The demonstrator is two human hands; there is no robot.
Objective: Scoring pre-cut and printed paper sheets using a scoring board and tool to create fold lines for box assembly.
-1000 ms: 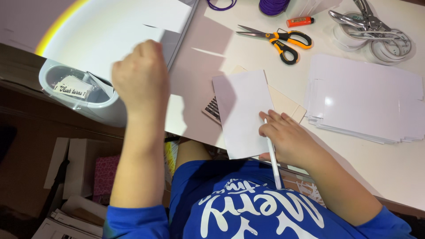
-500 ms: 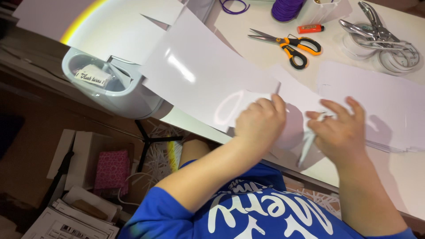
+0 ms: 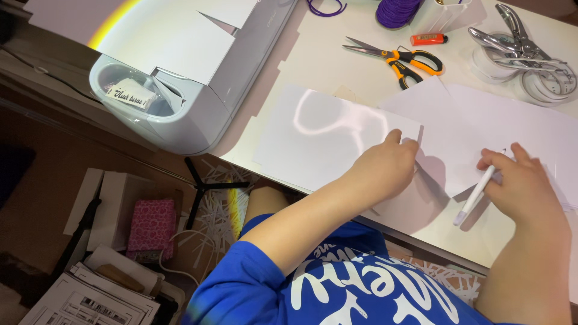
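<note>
The glossy white sheet (image 3: 328, 135), tilted up off the white table (image 3: 313, 57) half a second ago, is now lying flat there beside the pale cutting machine (image 3: 198, 78). The left hand (image 3: 385, 168) is pinching its right edge, while the right hand (image 3: 527, 186), having shifted rightward, is gripping a slim white pen tool (image 3: 475, 194) over the paper stack (image 3: 500, 129), with the orange-handled scissors (image 3: 400, 57) lying well beyond.

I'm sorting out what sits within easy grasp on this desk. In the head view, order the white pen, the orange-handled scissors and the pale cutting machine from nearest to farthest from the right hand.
1. White pen: held in the right hand itself, tip pointing down-left.
2. Orange-handled scissors: farther up the desk, above and left of that hand.
3. Pale cutting machine: far left end of the desk, beyond the left hand.
</note>
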